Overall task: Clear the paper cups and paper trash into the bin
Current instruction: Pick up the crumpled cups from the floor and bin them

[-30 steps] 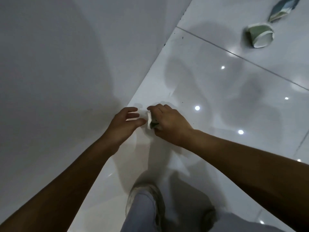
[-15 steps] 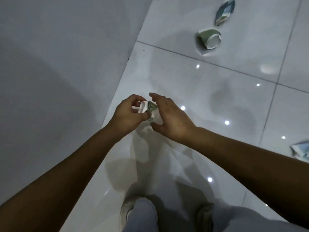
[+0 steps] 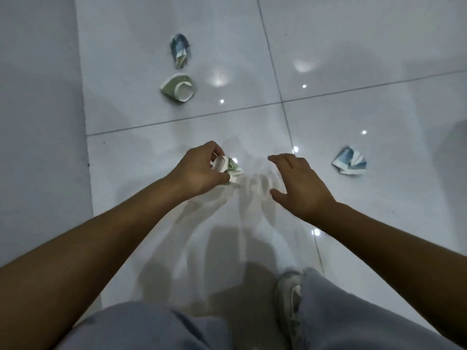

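- Three pieces of paper litter lie on the glossy tiled floor (image 3: 353, 46), which is the biggest hazard: it reflects light strongly and looks slick, so a hurried step toward any of them could slip.
- No bin shows anywhere in view, so I judge the carry could be long; an armful gathered one-handed may spill on the way.
- Right hand (image 3: 300, 184) hovers above the floor with its fingers (image 3: 275, 157) spread and relaxed, gripping nothing. It is nearest the crumpled blue paper (image 3: 350, 161), which lies just to its right; a loose swipe could skid the piece across the tile rather than lift it.
- Left hand (image 3: 199, 170) has its fingers curled round a crushed green-and-white cup (image 3: 227, 168), held above the floor. The grip covers only one end, and the rest sticks out to the right, so adding another piece to this hand could squeeze the cup loose.
- Farther ahead, near the wall (image 3: 38, 122), a squashed green cup (image 3: 178, 90) lies on its side; its round wall might roll away if nudged.
- Just beyond it a folded blue scrap (image 3: 180, 53) lies flat, and flat paper on smooth tile is hard to pinch up cleanly.
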{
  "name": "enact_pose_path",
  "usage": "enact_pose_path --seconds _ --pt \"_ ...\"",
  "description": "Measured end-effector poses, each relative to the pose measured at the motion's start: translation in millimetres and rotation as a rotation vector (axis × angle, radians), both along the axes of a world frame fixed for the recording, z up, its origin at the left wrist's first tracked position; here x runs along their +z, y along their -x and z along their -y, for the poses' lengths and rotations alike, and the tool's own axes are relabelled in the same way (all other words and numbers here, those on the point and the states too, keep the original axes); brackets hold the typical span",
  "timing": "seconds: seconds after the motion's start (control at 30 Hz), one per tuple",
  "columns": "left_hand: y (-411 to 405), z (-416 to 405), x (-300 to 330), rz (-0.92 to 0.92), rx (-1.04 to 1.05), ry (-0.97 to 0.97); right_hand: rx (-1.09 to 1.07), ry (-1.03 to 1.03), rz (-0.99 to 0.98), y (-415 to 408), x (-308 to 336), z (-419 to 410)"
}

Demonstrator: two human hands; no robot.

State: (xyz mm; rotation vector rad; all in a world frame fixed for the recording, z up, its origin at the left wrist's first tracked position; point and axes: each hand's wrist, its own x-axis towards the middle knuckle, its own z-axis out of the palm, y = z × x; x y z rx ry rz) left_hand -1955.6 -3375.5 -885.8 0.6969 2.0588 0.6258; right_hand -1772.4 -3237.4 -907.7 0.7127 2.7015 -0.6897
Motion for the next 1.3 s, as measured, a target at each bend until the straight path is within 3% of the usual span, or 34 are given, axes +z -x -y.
enact_pose_path --seconds 0.27,0.47,0.67,0.83,1.3 --pt "-45.0 -64.7 9.4 -0.019 -0.224 0.024 -0.364 -0.012 0.13 -101.9 5.4 -27.0" --pt "-89.4 -95.3 -6.7 0.001 -0.245 0.023 -0.508 0.013 0.133 -146.0 -1.6 -41.6" --pt "-106.5 -100.3 -26.5 0.03 -0.179 0.024 -0.505 0.104 0.177 -156.2 -39.8 -32.8" --pt "-99.8 -81.3 -33.9 0.005 -0.158 0.036 -0.497 0.06 0.179 -158.2 -65.9 -17.6" --pt "-101.2 -68.8 -32.8 0.027 -0.17 0.103 -0.439 0.073 0.135 -143.6 -68.0 -14.6"
